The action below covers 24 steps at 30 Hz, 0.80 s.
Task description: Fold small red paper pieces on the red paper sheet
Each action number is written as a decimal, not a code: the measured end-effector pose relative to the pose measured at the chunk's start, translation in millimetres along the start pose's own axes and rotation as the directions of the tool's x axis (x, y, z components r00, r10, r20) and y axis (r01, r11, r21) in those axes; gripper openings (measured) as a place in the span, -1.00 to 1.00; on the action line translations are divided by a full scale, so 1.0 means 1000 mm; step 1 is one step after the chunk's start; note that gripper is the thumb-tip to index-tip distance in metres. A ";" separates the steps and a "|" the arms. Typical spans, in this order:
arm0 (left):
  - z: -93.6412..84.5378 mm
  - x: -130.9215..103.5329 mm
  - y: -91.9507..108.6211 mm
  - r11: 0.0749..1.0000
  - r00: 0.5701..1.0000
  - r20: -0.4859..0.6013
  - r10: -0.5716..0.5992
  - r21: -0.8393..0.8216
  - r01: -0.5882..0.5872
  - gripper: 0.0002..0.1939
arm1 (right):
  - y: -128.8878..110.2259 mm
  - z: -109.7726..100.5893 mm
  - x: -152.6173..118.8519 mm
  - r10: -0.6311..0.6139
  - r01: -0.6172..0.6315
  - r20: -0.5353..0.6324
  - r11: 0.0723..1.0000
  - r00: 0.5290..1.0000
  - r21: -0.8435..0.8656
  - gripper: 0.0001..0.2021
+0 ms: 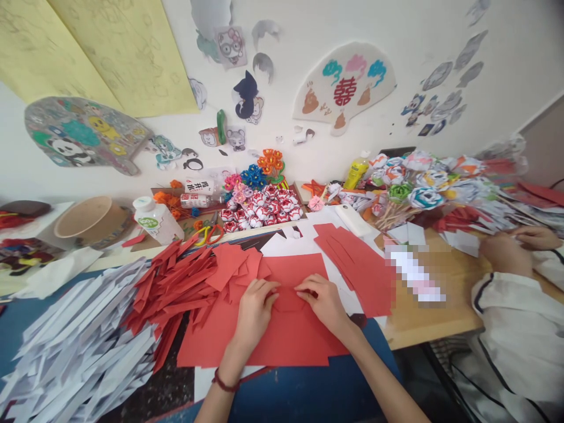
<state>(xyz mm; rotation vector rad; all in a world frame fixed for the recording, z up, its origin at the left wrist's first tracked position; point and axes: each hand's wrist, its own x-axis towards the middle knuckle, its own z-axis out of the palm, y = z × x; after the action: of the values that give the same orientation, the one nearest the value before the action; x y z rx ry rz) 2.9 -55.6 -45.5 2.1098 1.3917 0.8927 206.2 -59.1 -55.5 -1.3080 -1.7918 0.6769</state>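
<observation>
A small folded piece of red paper (288,301) lies between my hands, over larger red sheets (253,351). My left hand (258,305) pinches its left corner between thumb and fingers. On the opposite corner, my right hand (324,298) holds it in a similar pinch. The red of the piece blends with the sheets below, so its edges are hard to make out. Just left of my left hand is a heap of folded red paper pieces (176,282). Beyond my right hand, more red sheets (352,264) rest on white paper.
A large pile of folded white paper strips (83,346) covers the left side. At the back stand a white bottle (157,222), scissors (209,232) and red-white paper flowers (264,208). A co-worker's hands (506,252) are at the wooden table (458,311) on the right, near paper flowers (425,179).
</observation>
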 end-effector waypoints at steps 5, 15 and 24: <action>-0.001 0.003 -0.001 0.999 1.000 0.006 0.023 0.023 -0.023 -0.78 | 0.000 -0.005 0.005 0.029 -0.029 0.020 1.000 0.999 0.000 -0.89; -0.001 -0.002 -0.002 0.987 0.986 0.060 0.156 0.036 -0.159 -0.66 | -0.007 -0.009 0.003 -0.064 0.079 0.132 0.991 0.989 -0.110 -0.75; -0.013 -0.008 -0.002 0.890 0.933 0.236 0.272 0.308 -0.337 -0.67 | -0.008 -0.011 -0.004 -0.166 0.249 0.254 0.905 0.953 -0.344 -0.76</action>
<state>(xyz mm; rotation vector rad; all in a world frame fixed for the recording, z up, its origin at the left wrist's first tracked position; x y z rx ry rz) -10.3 -61.5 -39.7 2.6596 1.2052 0.5663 212.4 -66.0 -44.5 -1.2913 -2.2901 0.3811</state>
